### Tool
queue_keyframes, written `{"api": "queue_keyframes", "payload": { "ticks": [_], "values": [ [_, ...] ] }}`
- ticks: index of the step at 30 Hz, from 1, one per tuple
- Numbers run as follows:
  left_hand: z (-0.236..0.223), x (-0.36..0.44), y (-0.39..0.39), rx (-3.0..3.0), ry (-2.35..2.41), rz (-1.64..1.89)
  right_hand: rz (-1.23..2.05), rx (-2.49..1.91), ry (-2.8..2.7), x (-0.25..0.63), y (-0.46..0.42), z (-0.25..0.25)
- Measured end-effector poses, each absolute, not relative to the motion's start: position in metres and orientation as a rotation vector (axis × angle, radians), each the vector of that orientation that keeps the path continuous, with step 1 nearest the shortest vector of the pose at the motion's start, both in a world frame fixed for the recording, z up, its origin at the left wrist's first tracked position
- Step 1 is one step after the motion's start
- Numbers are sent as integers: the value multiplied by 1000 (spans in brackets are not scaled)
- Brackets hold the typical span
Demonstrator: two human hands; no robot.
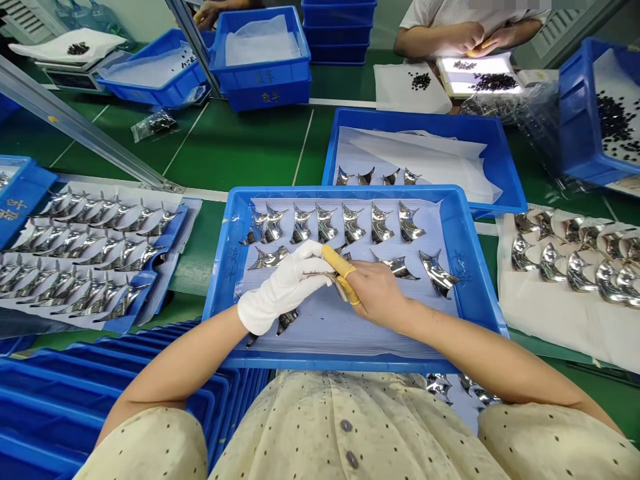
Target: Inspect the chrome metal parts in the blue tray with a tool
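Gloved left hand (273,293) and right hand (375,290) with yellow finger covers (340,263) both gripped one shiny metal piece (337,280) mid-frame, over the blue tray (345,363), probably covered to keep prints off. More pieces sat in spaced rows on the liner (350,333), likely so they wouldn't scratch; dark characters marked the tray's side walls, too blurred to read, no brand seen.
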State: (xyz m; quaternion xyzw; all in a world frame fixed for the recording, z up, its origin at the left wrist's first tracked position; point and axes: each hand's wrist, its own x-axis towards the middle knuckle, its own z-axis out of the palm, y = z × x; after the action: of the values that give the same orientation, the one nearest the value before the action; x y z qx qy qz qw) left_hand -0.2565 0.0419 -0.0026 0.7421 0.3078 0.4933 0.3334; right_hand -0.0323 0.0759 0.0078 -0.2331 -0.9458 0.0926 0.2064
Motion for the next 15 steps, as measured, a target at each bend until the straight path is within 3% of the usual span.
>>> {"api": "queue_keyframes", "payload": {
  "ticks": [15],
  "values": [
    [-5,-255,40,1830,820,1298,297,-480,-2538,-28,82,14]
  ]
}}
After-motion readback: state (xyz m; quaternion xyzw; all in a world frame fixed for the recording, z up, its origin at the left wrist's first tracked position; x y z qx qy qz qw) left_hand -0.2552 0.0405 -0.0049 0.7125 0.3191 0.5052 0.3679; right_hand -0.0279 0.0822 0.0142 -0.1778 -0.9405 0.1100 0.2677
